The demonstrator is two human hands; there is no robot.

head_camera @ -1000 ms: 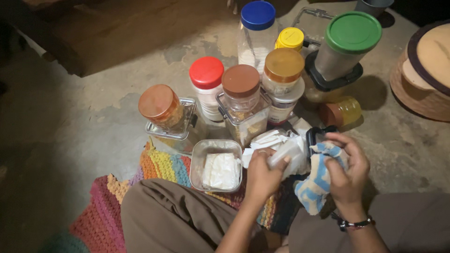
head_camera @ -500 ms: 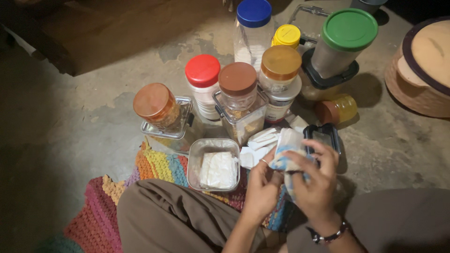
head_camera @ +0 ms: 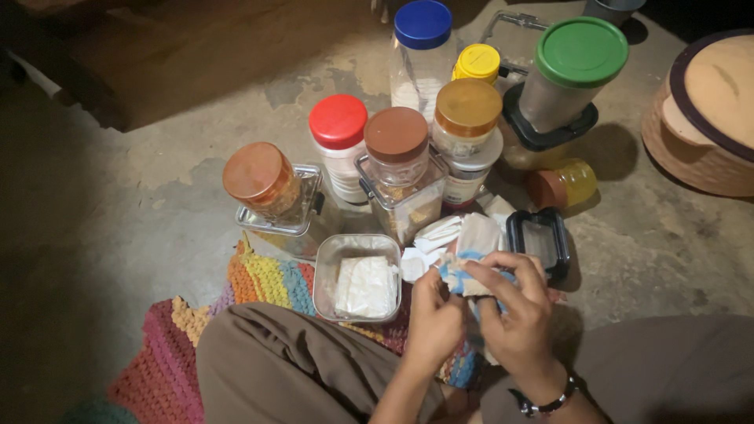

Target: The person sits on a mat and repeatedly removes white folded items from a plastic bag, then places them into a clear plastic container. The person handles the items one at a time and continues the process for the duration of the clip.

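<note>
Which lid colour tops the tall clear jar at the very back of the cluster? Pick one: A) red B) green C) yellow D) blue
D: the tall clear jar standing farthest back carries a blue lid, behind the red-lidded jar.

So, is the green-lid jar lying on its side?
No, the green-lid jar stands upright on a black-rimmed container.

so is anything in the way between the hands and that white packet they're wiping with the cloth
Nothing visible. The left hand and the right hand both already touch the white packet and the blue and white cloth wrapped around its lower end. The jars stand behind it on the floor, apart from the hands.
</note>
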